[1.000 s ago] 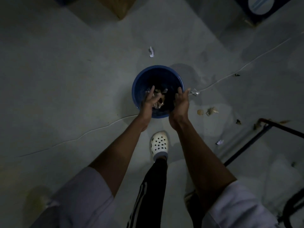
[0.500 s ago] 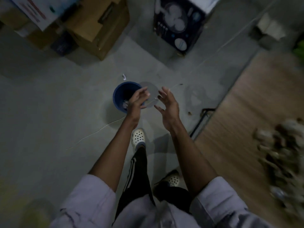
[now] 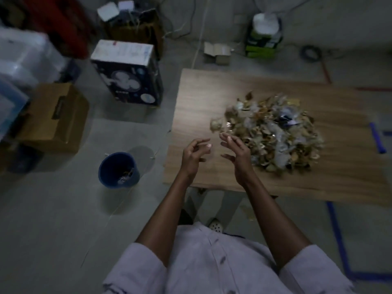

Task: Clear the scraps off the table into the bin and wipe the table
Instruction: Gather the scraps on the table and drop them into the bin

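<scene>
— Where are my hands?

— Both hang over the near left part of the bench [image 3: 212, 98], side by side and apart. Your left hand [image 3: 195, 154] has its fingers [image 3: 201, 143] loosely curled, with nothing in them. Your right hand [image 3: 235, 153] is spread wider, palm turned toward the left one, and it too holds nothing.

— And the scraps?

— The heap of scraps [image 3: 273, 132] lies near the middle of the bench, at about two o'clock from your right hand. Its nearest bits sit just beside that hand's fingers; the blur keeps me from saying whether they touch.

— The bin?

— The blue bin [image 3: 118, 169] stands on the floor off the bench's left edge, at about nine o'clock from your left hand, with a few scraps in its bottom. A dark fan box [image 3: 129, 75] stands at twelve o'clock from the bin, and a brown cardboard box [image 3: 57, 117] at ten.
</scene>
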The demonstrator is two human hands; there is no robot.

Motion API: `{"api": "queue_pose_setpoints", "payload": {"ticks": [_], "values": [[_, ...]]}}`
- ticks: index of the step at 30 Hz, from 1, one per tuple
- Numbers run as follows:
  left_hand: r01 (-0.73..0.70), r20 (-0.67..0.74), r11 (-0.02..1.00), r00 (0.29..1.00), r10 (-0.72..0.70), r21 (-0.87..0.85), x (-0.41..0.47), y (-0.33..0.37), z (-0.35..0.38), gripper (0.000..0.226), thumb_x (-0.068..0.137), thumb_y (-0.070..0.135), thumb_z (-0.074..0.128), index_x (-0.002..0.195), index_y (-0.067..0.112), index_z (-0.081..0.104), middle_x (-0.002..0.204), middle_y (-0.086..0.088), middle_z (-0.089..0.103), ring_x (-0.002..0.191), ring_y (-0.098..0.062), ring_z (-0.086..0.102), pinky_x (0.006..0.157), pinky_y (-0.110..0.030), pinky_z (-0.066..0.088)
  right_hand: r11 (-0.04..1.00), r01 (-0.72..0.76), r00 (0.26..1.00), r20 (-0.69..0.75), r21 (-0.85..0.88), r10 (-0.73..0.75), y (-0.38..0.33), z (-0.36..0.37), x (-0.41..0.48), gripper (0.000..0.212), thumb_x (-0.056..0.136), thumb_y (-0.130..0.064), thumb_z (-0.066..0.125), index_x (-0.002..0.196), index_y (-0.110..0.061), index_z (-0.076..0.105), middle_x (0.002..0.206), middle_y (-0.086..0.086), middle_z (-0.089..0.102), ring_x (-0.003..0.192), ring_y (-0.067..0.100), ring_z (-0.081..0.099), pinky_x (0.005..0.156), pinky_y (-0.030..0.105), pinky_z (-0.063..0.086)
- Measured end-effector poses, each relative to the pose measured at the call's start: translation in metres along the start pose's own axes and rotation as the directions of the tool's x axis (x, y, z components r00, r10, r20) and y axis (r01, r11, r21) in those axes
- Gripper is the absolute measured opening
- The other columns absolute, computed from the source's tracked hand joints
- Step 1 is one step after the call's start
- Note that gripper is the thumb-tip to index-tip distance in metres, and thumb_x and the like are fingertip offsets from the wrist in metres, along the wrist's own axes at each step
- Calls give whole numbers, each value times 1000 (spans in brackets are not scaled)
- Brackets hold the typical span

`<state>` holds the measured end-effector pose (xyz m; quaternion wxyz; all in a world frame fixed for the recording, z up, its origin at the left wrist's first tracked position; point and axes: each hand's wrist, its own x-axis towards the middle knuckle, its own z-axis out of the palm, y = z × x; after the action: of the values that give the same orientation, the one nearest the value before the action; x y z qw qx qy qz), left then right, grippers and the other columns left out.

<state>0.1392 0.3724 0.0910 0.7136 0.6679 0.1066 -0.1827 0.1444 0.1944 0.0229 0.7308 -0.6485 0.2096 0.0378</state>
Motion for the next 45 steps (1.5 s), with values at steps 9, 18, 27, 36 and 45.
{"api": "queue_pose_setpoints", "payload": {"ticks": [9,18,27,36,45], "values": [[-5,145,971,989,-31,240,44,-30,75,28,90,11,75,118,10,69,100,-4,70,91,-15,64,64,-15,46,923,125,905,-340,-364,-257,-7,-86,-21,27,97,-38,67,119,-23,71,121,0,70,115,18,63,98,46,54],[171,207,914,943,-260,367,63,-59,139,94,69,51,81,149,34,36,142,-7,55,117,-28,62,77,-48,62,702,-119,861,-425,-703,-280,22,-139,-28,90,77,-57,83,153,-43,37,170,1,7,154,30,9,116,59,26],[488,-222,855,866,-449,177,116,-62,220,141,48,71,93,156,46,6,164,-13,21,143,-39,35,95,-63,54,807,-225,928,-373,-547,6,5,-218,29,115,61,-59,93,151,-61,20,168,4,-20,156,30,-7,114,49,32],[385,-265,861,914,-306,332,133,-62,292,64,76,45,85,130,28,54,130,-5,55,113,-25,60,90,-38,55,656,-175,970,-243,-734,-13,12,-205,78,78,88,-32,68,148,-63,29,169,4,0,151,34,12,117,57,26],[378,-144,907,924,-356,187,137,-72,289,27,88,2,64,109,18,68,99,-5,74,81,-18,66,64,-28,52,635,-151,963,-259,-757,-80,18,-204,84,77,74,-16,72,145,-35,49,154,18,31,133,38,34,105,42,33]]}}
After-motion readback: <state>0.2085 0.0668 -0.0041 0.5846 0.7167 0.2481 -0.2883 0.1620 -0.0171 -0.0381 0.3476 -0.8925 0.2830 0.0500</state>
